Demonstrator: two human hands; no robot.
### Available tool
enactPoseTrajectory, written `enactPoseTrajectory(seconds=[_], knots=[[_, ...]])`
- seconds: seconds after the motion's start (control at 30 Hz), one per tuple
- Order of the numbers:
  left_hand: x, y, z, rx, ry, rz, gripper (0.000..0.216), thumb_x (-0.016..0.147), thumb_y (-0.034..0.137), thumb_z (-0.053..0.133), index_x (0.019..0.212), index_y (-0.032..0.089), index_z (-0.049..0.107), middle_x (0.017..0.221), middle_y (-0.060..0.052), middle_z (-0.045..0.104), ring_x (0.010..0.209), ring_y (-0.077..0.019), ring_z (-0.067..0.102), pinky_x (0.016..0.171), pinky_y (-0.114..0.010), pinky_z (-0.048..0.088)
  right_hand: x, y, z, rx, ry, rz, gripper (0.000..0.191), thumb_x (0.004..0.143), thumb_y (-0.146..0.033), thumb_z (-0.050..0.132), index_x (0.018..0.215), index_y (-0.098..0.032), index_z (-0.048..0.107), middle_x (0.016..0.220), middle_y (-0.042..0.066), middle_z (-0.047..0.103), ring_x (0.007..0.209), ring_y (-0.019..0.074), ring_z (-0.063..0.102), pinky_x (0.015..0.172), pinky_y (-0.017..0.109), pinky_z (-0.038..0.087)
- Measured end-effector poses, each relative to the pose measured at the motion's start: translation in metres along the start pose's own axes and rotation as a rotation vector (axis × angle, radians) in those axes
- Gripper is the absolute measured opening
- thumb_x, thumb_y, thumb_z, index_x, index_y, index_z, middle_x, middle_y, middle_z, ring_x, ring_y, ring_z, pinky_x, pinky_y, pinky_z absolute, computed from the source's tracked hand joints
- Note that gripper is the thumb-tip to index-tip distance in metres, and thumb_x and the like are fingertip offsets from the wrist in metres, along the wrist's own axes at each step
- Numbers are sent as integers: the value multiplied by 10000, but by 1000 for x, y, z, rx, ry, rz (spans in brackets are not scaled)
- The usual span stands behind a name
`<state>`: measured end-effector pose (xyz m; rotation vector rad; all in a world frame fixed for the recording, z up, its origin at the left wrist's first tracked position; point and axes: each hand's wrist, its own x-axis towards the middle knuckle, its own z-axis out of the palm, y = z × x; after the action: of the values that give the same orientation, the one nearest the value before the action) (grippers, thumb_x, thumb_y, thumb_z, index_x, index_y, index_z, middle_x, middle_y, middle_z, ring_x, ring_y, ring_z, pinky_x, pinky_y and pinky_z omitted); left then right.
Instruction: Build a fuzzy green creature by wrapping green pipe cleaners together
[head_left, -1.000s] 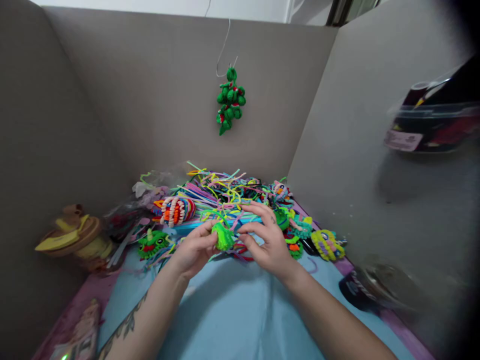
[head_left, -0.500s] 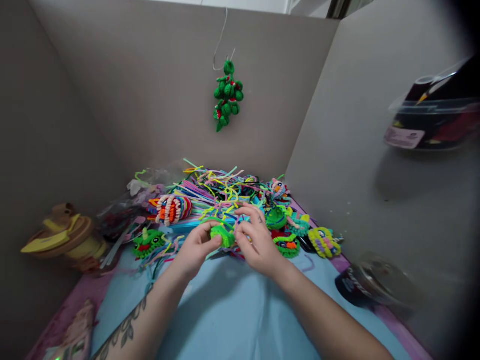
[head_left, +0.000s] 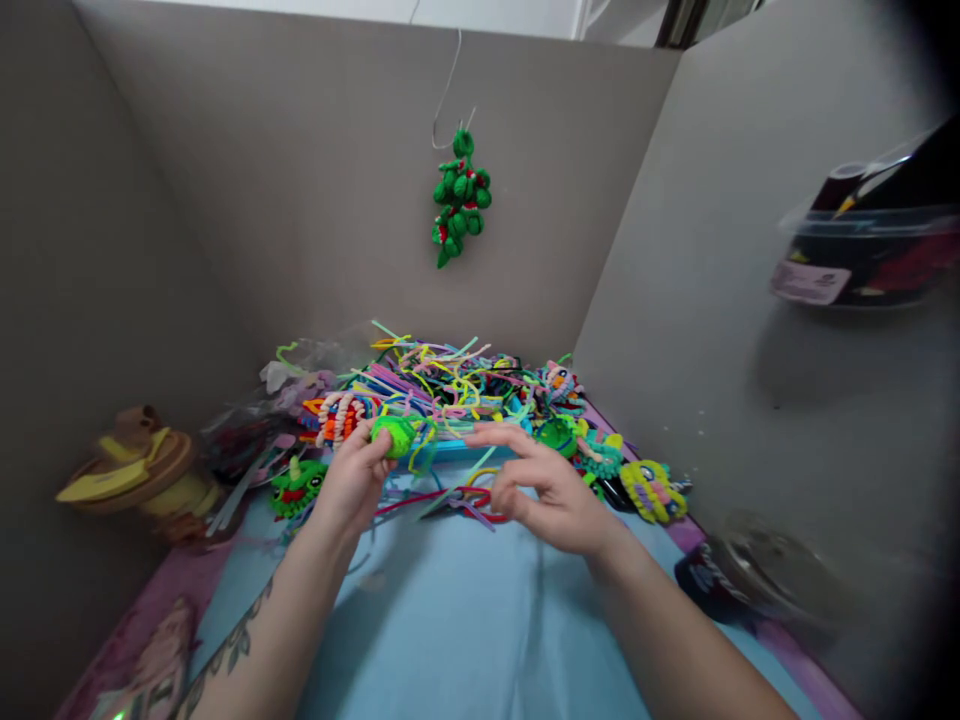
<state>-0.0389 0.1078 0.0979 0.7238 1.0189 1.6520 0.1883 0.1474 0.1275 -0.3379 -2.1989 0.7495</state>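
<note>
My left hand (head_left: 356, 480) pinches a bright green fuzzy pipe-cleaner piece (head_left: 394, 436), with thin green and yellow strands trailing from its right side. Apart from it, my right hand (head_left: 544, 490) hovers over the blue table cover with its fingers loosely bent and spread; I see nothing held in it. Below and between the hands lie loose pipe cleaners (head_left: 442, 495) in red, yellow and purple. Behind them spreads a big heap of coloured pipe cleaners (head_left: 435, 375).
Finished fuzzy figures lie at both sides, among them a green one (head_left: 295, 488) and a yellow one (head_left: 655, 490). A tape holder (head_left: 142, 470) stands left, a dark lidded jar (head_left: 712, 580) right. Green ornaments (head_left: 461, 200) hang on the back panel.
My left hand has moved left and up with the green piece. My right hand has come away from it to the right, its fingers spreading, uncovering the loose pipe cleaners below.
</note>
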Motion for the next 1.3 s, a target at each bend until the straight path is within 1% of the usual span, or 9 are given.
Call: enactPoseTrajectory(seconds=[0.07, 0.17, 0.4, 0.53, 0.73, 0.9, 1.03, 1.17, 1.3], knots=[[-2, 1, 1, -53, -114, -102, 281, 665, 257, 721, 905, 154, 618, 766, -20, 586, 650, -117, 522, 556, -211, 405, 0, 8, -1, 75, 161, 44, 255, 898, -279, 459, 708, -213, 617, 1024, 58, 625, 1026, 197, 561, 913, 386, 430], [-11, -3, 8, -100, -289, -261, 325, 672, 263, 720, 964, 152, 628, 741, -18, 580, 580, -91, 490, 500, -194, 371, 1, 22, 5, -31, 405, 113, 98, 860, -233, 525, 849, -234, 622, 928, 49, 614, 938, 186, 572, 859, 375, 451], [-23, -12, 19, -73, -429, -340, 305, 684, 284, 716, 945, 158, 620, 751, -22, 567, 612, -97, 508, 510, -189, 355, 0, 12, 18, -251, 185, -75, 153, 772, -181, 620, 900, -257, 656, 1060, 51, 552, 1081, 215, 476, 962, 426, 379], [-25, -9, 19, 74, -461, -276, 333, 673, 305, 729, 945, 165, 598, 717, -3, 540, 580, -88, 468, 488, -193, 308, 0, 7, 14, -216, 157, -20, 83, 774, -276, 658, 849, -249, 682, 1053, 58, 551, 1078, 221, 472, 947, 419, 389], [-29, -3, 19, 382, -521, -118, 315, 711, 303, 703, 968, 186, 562, 770, -3, 539, 647, -107, 486, 550, -207, 355, 4, 9, 11, -133, -29, 135, 141, 741, -323, 688, 669, -204, 663, 1332, 56, 436, 1294, 279, 319, 1049, 483, 277], [-31, -3, 20, 456, -473, 29, 322, 746, 275, 668, 1021, 206, 516, 1012, -53, 539, 884, -167, 537, 700, -248, 432, 3, 12, 19, -38, -10, 193, 198, 787, -319, 627, 645, -182, 617, 1299, 74, 441, 1299, 259, 328, 1042, 430, 310], [-28, -9, 25, 408, -226, 119, 377, 727, 277, 689, 1050, 208, 508, 1118, -67, 525, 983, -184, 526, 748, -253, 447, 0, 16, 28, -36, 230, 205, 140, 811, -285, 585, 713, -186, 598, 1226, 91, 435, 1195, 238, 424, 992, 395, 360], [-31, -15, 33, 221, -196, -61, 462, 708, 313, 709, 1103, 202, 496, 1032, -62, 562, 876, -170, 564, 690, -264, 470, -3, 15, 37, -126, 424, 192, 113, 819, -269, 570, 736, -201, 605, 1157, 77, 426, 1182, 242, 404, 1017, 429, 319], [-37, -16, 40, -33, -174, -138, 532, 666, 272, 747, 1139, 234, 507, 989, -36, 591, 813, -149, 587, 723, -297, 486, -4, 11, 46, -112, 379, 196, 97, 800, -276, 605, 729, -213, 627, 1140, 69, 439, 1175, 240, 416, 1019, 421, 327]])
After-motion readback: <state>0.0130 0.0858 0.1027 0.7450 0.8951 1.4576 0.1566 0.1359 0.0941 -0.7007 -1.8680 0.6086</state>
